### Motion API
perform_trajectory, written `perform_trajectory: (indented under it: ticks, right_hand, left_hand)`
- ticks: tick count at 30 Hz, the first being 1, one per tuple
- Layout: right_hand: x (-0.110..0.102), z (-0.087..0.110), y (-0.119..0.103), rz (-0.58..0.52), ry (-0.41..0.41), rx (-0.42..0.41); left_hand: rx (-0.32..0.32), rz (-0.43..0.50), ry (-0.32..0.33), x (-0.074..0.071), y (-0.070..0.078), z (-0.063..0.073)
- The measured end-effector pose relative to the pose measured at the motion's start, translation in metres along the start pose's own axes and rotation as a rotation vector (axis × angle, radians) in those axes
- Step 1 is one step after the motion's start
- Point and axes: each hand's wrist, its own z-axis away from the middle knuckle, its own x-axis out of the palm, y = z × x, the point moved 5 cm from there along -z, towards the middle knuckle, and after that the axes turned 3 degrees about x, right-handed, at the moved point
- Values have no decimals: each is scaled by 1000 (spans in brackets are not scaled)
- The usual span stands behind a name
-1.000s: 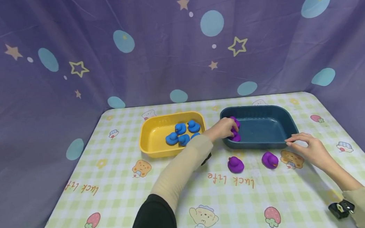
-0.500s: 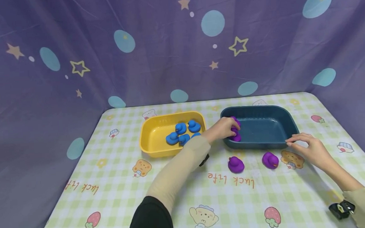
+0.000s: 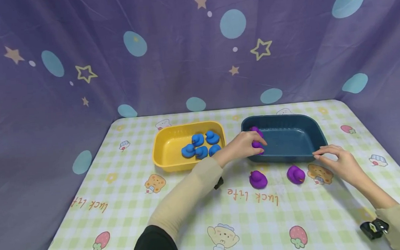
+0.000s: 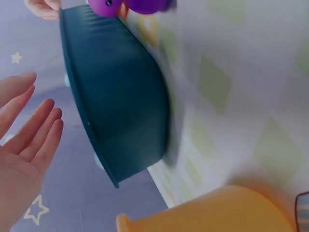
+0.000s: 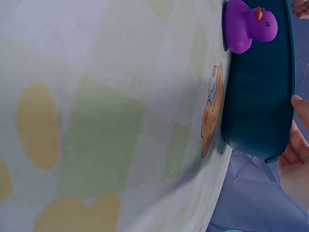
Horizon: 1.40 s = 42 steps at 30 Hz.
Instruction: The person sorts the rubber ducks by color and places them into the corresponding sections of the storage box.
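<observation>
My left hand (image 3: 244, 145) is over the left end of the dark teal plastic basin (image 3: 288, 158). Its fingers are nearly straight and hold nothing in the left wrist view. Purple toy ducks (image 3: 256, 130) lie in that end of the basin, partly hidden by the hand. My right hand (image 3: 341, 164) pinches the basin's front right corner, thumb and fingers at the rim (image 5: 293, 72). In front of the basin, a purple duck (image 3: 258, 180) and another purple duck (image 3: 296, 175) sit on the tablecloth.
To the left stands a yellow basin (image 3: 164, 167) with several blue toy ducks (image 3: 188, 151) in it. A green-checked cloth (image 3: 130, 217) with printed cartoons covers the table. Behind it hangs a purple curtain (image 3: 183, 84) with stars and ovals.
My left hand has drawn back slightly and its fingers have come up off the purple ducks; the forearm has shifted left. The right hand has stayed at the corner.
</observation>
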Motion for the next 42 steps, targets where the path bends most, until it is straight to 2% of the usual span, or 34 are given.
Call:
perform_trajectory:
  ticks: [5, 10, 13, 23, 33, 42]
  right_hand:
    - [0, -1, -1, -4, 2, -3]
    - [0, -1, 0, -4, 4, -1]
    - [0, 0, 0, -6, 5, -1]
    - [0, 1, 0, 5, 2, 16]
    - [1, 1, -1, 2, 6, 14]
    - [0, 0, -2, -4, 14, -12]
  left_hand:
    - [60, -1, 41, -4, 12, 12]
    - [75, 52, 59, -2, 16, 21]
    - [72, 64, 49, 0, 18, 27]
    - [-14, 121, -38, 12, 15, 42]
    - [-29, 151, -132, 26, 9, 51]
    - [-85, 207, -195, 39, 4, 54]
